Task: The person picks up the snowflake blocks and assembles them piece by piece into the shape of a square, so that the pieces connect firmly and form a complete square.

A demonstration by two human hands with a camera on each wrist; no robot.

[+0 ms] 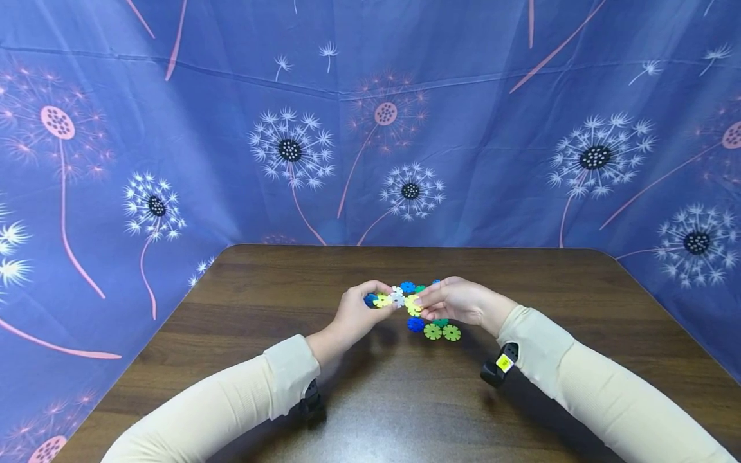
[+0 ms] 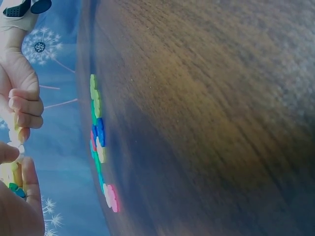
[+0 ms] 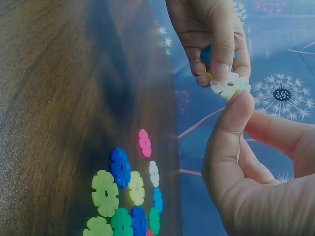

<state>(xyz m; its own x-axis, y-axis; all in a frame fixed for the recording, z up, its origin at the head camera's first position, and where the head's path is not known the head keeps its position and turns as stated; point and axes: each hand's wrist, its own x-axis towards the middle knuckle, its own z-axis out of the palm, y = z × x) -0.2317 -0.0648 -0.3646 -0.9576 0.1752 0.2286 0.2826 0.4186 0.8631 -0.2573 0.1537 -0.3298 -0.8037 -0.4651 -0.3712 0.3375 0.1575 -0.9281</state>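
Notched plastic snowflake discs are in both hands, raised over the table. In the head view my left hand (image 1: 360, 312) pinches a small joined piece with a blue disc (image 1: 370, 299), a yellow disc (image 1: 381, 300) and a white disc (image 1: 397, 299). My right hand (image 1: 463, 302) pinches another yellow disc (image 1: 413, 305) between thumb and fingers, right at the white disc's edge. The right wrist view shows the white disc (image 3: 229, 86) between the two hands' fingertips, overlapping yellow there. Fingers hide part of the held piece.
Several loose discs lie on the brown wooden table (image 1: 231, 296) beneath and beyond the hands: lime (image 3: 105, 193), blue (image 3: 120, 167), pink (image 3: 144, 142), yellow (image 3: 137, 188), white (image 3: 154, 173) and green (image 3: 121, 223). A blue dandelion-print cloth (image 1: 480, 161) hangs around the table.
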